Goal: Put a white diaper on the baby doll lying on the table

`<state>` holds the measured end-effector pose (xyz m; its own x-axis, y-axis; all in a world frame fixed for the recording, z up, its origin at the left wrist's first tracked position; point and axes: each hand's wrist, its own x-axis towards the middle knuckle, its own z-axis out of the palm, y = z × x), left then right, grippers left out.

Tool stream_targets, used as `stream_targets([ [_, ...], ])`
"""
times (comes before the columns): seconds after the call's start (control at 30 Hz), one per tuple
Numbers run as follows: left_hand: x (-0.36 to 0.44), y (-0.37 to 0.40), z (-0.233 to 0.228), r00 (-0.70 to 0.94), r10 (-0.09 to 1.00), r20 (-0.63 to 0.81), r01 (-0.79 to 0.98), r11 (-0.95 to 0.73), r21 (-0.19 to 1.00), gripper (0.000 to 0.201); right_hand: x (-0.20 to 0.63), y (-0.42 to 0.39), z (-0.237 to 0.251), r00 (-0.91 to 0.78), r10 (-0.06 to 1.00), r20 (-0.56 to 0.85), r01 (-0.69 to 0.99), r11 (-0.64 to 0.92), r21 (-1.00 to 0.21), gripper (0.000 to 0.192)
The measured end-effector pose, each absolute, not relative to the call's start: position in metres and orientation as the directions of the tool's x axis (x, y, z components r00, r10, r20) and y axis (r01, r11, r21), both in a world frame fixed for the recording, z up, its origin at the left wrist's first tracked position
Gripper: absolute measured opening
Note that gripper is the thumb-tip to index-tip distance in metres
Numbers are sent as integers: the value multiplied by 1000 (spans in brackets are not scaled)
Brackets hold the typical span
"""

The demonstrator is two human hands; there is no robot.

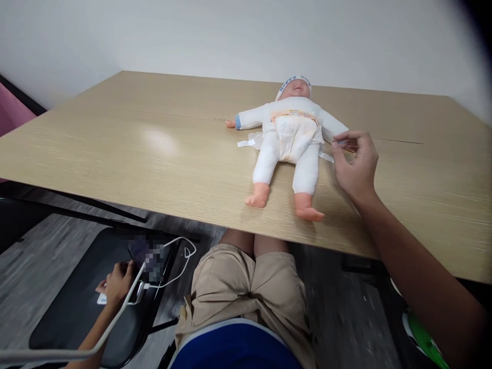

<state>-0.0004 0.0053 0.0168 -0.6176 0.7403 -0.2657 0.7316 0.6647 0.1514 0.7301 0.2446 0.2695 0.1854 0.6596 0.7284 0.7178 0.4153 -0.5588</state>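
A baby doll (298, 91) in a white suit and printed cap lies on its back on the table. A diaper (295, 136) covers its front, with a loose side tab (248, 142) spread on the left and another tab (326, 157) on the right. My right hand (357, 161) is beside the doll's hand at the right, partly hiding its cuff. Its fingers are curved, with a small gap between thumb and forefinger; nothing is visibly held. Low at the left, my left hand (120, 283) has its fingers curled at the edge of a blurred phone (148, 256) over the chair.
The wooden table (184, 169) stands against a white wall. A black chair (73, 292) is at my left, with a power bank (137, 293) and white cable (191, 243) on it. A green and white object (421, 333) is low at the right.
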Motion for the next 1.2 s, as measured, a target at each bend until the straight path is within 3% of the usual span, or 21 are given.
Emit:
stream_targets([
  [0.7,-5,16,9,-672,696,-252,683,715,151,61,736,252,264,145,594,791,724,481,-494,14],
  [1.2,8,28,10,-718,644,-266,638,761,121,81,736,251,264,153,605,781,720,473,-508,13],
])
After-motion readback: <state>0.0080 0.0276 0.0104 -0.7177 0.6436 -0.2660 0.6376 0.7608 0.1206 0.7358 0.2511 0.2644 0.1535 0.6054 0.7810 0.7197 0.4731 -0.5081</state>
